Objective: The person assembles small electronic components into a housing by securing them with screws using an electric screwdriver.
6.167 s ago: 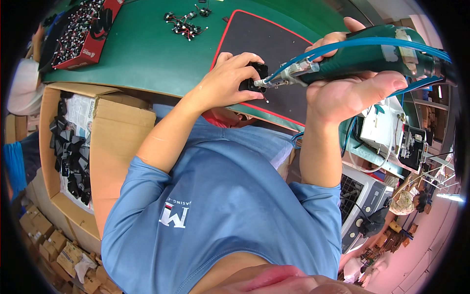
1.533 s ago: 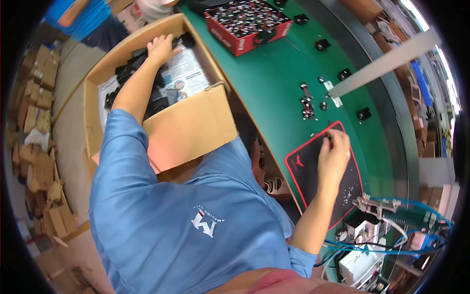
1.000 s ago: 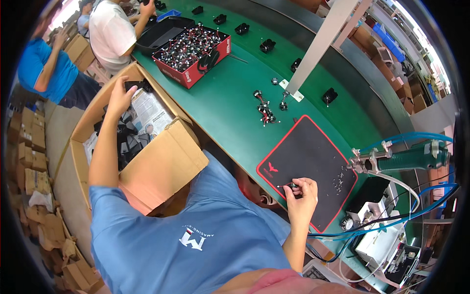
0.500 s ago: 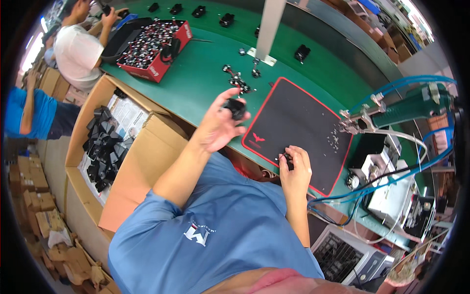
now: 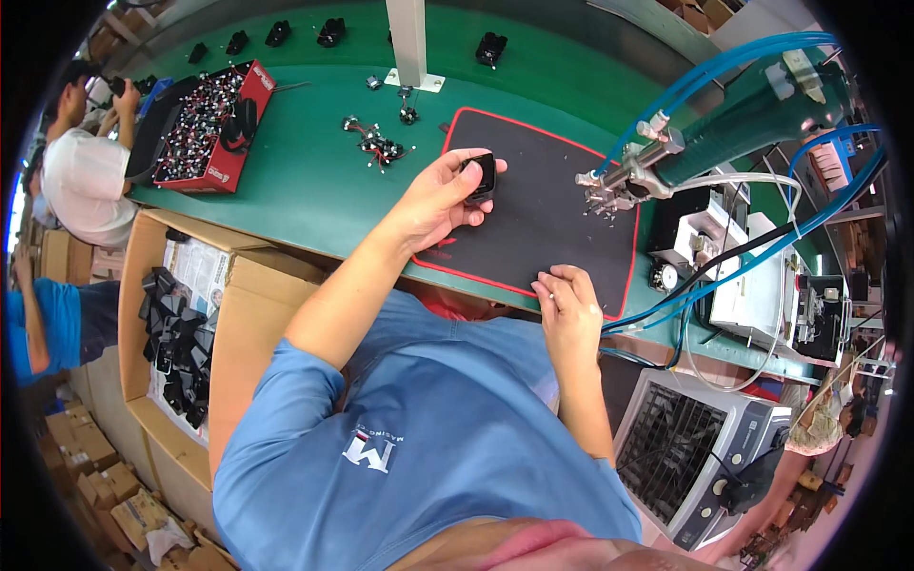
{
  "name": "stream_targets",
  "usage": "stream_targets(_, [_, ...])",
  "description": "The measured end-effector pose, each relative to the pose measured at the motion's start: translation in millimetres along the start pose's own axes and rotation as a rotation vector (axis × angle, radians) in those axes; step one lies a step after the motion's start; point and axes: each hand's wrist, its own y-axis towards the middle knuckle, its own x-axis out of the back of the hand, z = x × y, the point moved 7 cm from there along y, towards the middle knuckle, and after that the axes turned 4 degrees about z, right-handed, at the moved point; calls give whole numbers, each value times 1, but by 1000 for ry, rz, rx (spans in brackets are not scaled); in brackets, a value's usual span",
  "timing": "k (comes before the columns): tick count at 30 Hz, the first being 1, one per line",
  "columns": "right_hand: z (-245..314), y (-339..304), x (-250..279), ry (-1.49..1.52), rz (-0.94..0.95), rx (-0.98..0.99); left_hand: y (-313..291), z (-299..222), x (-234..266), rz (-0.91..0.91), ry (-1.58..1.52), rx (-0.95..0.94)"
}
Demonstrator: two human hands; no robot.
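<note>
In my left hand [image 5: 428, 202] is a small black plastic housing [image 5: 485, 178], gripped between thumb and fingers above the left part of a black mat [image 5: 538, 205] with a red border. My right hand [image 5: 573, 314] is closed at the mat's front edge, thumb and fingertips drawn together. A tiny pale tip shows at those fingers; what it belongs to is too small to make out. Beyond the mat's right part, a green machine arm with a metal head [image 5: 619, 186] reaches over small pale bits scattered on the mat.
Small wired parts [image 5: 378, 146] lie on the green table left of the mat. Behind them stands a white post [image 5: 407, 43]. A red box [image 5: 211, 176] is heaped with small parts; a cardboard box [image 5: 171, 228] of black housings stands at left. Blue hoses [image 5: 724, 285] hang at right.
The view has shifted. My left hand has moved right, over the mat, with the black housing. The dark piece seen earlier at my right fingers no longer shows; those fingers are more curled.
</note>
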Motion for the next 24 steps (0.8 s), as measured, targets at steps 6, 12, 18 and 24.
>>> stream_targets(6, [13, 10, 5, -134, 182, 131, -1, 3, -3, 25, 196, -4])
stream_targets(12, [53, 40, 11, 110, -81, 219, -15, 7, -28, 132, 700, -184])
stream_targets(18, [68, 52, 1, -10, -210, 304, -20, 17, -34, 179, 785, -301])
stream_targets(24, [63, 50, -2, -19, -194, 276, -21, 13, -41, 160, 790, -260])
